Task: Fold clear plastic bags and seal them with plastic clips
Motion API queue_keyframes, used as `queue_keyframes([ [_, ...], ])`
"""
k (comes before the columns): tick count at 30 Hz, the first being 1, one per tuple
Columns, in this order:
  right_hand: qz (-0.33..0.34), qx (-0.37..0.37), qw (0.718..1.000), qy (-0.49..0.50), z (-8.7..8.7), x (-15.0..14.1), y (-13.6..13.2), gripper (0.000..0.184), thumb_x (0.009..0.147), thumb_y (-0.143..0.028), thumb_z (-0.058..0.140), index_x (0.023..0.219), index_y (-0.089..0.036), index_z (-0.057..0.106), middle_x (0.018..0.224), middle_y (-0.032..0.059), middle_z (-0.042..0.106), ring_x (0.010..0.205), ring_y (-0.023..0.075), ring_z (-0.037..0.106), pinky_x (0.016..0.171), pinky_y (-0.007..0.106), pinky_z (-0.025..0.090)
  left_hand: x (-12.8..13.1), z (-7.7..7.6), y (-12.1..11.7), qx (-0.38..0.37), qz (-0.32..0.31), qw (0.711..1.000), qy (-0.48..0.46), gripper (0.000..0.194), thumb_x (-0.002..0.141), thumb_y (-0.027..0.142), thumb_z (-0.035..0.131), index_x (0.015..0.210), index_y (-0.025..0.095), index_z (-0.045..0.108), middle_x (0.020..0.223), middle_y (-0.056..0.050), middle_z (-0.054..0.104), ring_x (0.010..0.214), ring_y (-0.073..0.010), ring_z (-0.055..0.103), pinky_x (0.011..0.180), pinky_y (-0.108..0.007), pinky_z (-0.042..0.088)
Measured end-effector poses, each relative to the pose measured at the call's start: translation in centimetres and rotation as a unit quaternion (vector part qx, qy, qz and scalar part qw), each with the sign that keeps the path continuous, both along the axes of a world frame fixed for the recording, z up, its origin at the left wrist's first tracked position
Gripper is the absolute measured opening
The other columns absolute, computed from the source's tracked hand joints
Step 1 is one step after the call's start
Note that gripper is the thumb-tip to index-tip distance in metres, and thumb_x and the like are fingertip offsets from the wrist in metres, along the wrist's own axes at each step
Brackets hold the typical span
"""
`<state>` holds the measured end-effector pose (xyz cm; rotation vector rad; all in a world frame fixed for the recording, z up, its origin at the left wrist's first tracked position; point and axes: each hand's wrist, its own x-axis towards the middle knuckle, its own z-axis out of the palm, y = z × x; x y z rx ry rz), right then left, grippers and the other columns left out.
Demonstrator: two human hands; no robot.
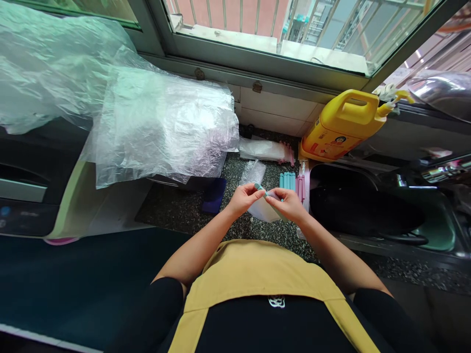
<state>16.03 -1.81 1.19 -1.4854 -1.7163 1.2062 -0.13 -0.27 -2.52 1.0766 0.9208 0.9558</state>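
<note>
My left hand (243, 197) and my right hand (289, 203) meet over the speckled counter (191, 211). Both pinch a slim teal stick (262, 189) together with a small clear plastic bag (263, 208) that hangs under my fingers. The left fingers grip the stick's near end; the right fingers close on the bag and the stick's other end. Just beyond my hands lie a row of teal sticks (287, 180) and pink sticks (300, 187), side by side.
A yellow jug (342, 125) stands at the back by the window. A dark sink (368, 206) lies to the right. Crumpled clear plastic sheets (147, 122) cover the left; more small bags (263, 149) lie at the back.
</note>
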Motion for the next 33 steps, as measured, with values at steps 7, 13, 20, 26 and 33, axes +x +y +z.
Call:
queue_keyframes([
  [7,-0.010,0.007,1.000,-0.015,0.2,1.0,0.8,0.030,0.070,-0.043,0.057,0.069,-0.014,0.063,0.058,-0.0002,0.052,0.054,0.0101,0.042,0.050,0.023,0.032,-2.7,-5.4,1.4,0.155,0.078,0.932,0.319,0.045,0.088,0.053,0.039,0.091,0.016,0.065,0.100,-0.011,0.064,0.099,-0.0246,0.056,0.092,-0.039,0.040],
  [13,-0.003,0.002,1.000,-0.019,0.6,1.1,0.7,0.025,0.070,-0.039,0.057,0.068,-0.014,0.063,0.058,0.0003,0.054,0.056,0.0112,0.045,0.053,0.024,0.036,-3.9,-9.2,1.8,0.095,0.079,0.861,0.493,0.035,0.091,0.040,0.038,0.105,0.016,0.061,0.114,-0.015,0.061,0.110,-0.0274,0.053,0.098,-0.045,0.037],
  [20,-0.007,0.017,1.000,-0.018,2.0,1.7,1.0,0.026,0.070,-0.039,0.058,0.070,-0.014,0.063,0.059,0.0005,0.054,0.056,0.0111,0.045,0.052,0.024,0.037,-2.3,-5.6,1.1,0.259,0.012,0.937,0.233,0.073,0.086,0.068,0.016,0.106,0.016,0.063,0.109,-0.014,0.064,0.107,-0.0239,0.055,0.098,-0.040,0.040],
  [26,0.012,0.063,0.997,-0.039,3.6,2.8,1.9,0.026,0.072,-0.039,0.059,0.067,-0.014,0.063,0.058,-0.0002,0.053,0.054,0.0092,0.042,0.050,0.023,0.034,-0.9,-3.0,0.7,0.242,-0.092,0.952,0.162,0.052,0.069,0.061,0.064,0.093,0.016,0.069,0.093,-0.010,0.067,0.090,-0.0216,0.060,0.086,-0.035,0.046],
  [33,0.005,0.126,0.989,-0.074,6.1,4.7,3.1,0.027,0.076,-0.040,0.059,0.078,-0.014,0.068,0.064,0.0010,0.060,0.057,0.0094,0.046,0.052,0.023,0.036,-0.6,-3.5,1.0,0.200,-0.112,0.961,0.153,0.037,0.075,0.050,0.062,0.065,0.014,0.066,0.068,-0.004,0.063,0.071,-0.0156,0.055,0.073,-0.029,0.044],
])
